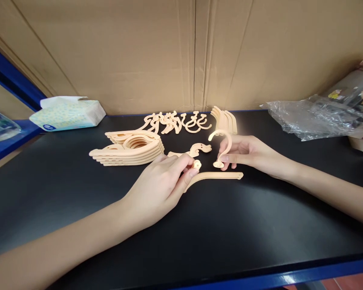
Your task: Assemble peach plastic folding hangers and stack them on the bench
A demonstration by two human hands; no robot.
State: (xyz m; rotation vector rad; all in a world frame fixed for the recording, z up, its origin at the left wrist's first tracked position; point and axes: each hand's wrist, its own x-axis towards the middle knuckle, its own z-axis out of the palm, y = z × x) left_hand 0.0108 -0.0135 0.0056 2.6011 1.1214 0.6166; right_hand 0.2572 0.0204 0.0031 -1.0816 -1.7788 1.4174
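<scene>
At the bench's (230,233) far left, a tissue pack (72,117) lies with white tissue (62,100) sticking out of its top; at the far right spreads a crumpled clear plastic bag (302,117). My right hand (245,151) pinches a pale hook (229,143) near its flat round base, the curve rising and opening leftward. My left hand (157,181) pinches a small round-ended piece (197,164) between thumb and forefinger, near that base but apart from it. A curved bar (220,175) sits just nearer me than the hook; I cannot tell whether my left fingers touch it. Beyond them rest stacked frames (130,154) and loose curved pieces (171,119).
</scene>
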